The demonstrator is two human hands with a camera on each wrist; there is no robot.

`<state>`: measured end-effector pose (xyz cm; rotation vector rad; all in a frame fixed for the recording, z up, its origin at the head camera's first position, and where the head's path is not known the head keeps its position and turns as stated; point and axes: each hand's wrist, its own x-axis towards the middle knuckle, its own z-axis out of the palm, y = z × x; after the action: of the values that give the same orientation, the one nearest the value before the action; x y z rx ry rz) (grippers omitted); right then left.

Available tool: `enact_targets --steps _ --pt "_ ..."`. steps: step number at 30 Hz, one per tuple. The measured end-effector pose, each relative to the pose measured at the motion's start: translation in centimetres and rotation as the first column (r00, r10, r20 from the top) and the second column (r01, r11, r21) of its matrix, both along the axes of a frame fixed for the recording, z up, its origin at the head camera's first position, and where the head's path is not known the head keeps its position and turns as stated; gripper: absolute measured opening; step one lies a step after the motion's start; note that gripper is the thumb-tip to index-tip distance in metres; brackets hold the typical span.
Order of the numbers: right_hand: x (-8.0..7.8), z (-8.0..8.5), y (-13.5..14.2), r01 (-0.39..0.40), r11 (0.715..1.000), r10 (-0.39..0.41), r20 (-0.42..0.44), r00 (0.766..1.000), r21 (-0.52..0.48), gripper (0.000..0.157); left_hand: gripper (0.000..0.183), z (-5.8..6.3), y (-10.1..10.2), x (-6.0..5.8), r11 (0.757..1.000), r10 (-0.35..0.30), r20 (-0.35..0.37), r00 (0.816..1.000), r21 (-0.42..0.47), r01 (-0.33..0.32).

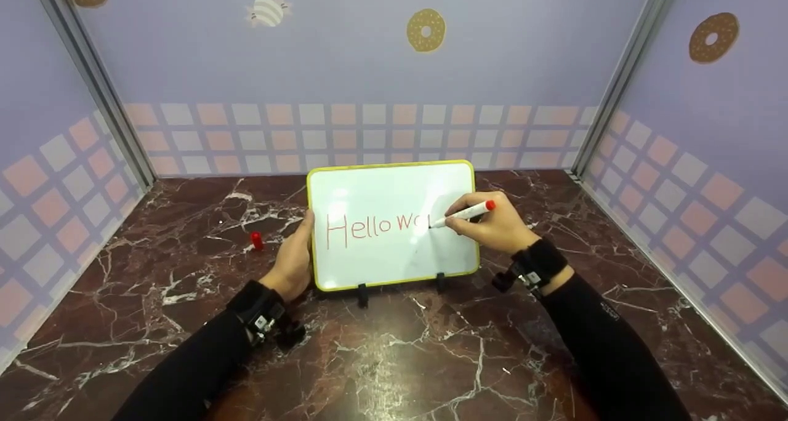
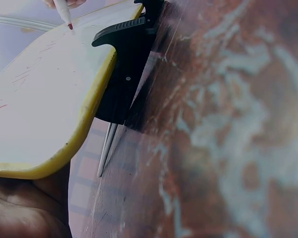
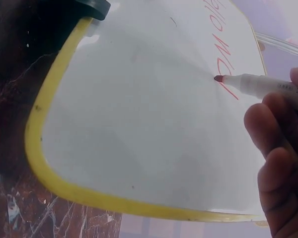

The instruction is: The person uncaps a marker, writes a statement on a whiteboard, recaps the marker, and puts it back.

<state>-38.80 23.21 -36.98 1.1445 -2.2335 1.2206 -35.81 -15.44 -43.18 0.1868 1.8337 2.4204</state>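
Note:
A small whiteboard (image 1: 381, 264) with a yellow frame leans on a black stand (image 2: 124, 74) whose two clips catch its lower edge. Red handwriting (image 1: 360, 229) on it reads "Hello Wo" plus a further stroke beside the marker tip. My left hand (image 1: 293, 261) holds the board by its left edge, with fingers partly hidden behind it. Pinched in my right hand (image 1: 495, 227) is a white marker (image 1: 465, 214) with a red end, slanting so its tip meets the board at the writing. The right wrist view shows the red tip (image 3: 219, 78) at the last letters.
A red marker cap (image 1: 257, 240) stands on the dark marble-patterned table (image 1: 381, 359), left of my left hand. Purple walls (image 1: 345, 58) with pink and white squares and donut pictures enclose the table at the back and both sides.

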Motion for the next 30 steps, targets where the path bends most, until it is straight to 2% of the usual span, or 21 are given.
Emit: enact_targets --steps 4,8,17,30 --pt "-0.04 0.05 0.03 -0.017 0.999 0.017 0.000 1.000 -0.042 0.007 0.074 0.03 -0.02 0.01 1.000 0.001 0.004 1.000 -0.008 -0.001" --pt "-0.10 0.03 0.10 -0.001 0.998 -0.002 -0.035 0.999 -0.069 0.008 0.073 0.13 -0.02 0.01 1.000 -0.005 0.007 1.000 -0.007 0.005" --pt "-0.17 -0.05 0.02 0.037 0.998 -0.040 -0.055 0.998 -0.053 0.007 0.071 0.14 -0.05 0.12 0.999 -0.039 -0.023 0.999 -0.012 0.039" --pt "-0.17 -0.09 -0.10 0.066 0.996 -0.070 -0.062 0.996 -0.061 0.008 0.072 0.03 -0.03 0.06 1.000 -0.024 -0.018 1.000 -0.018 0.024"
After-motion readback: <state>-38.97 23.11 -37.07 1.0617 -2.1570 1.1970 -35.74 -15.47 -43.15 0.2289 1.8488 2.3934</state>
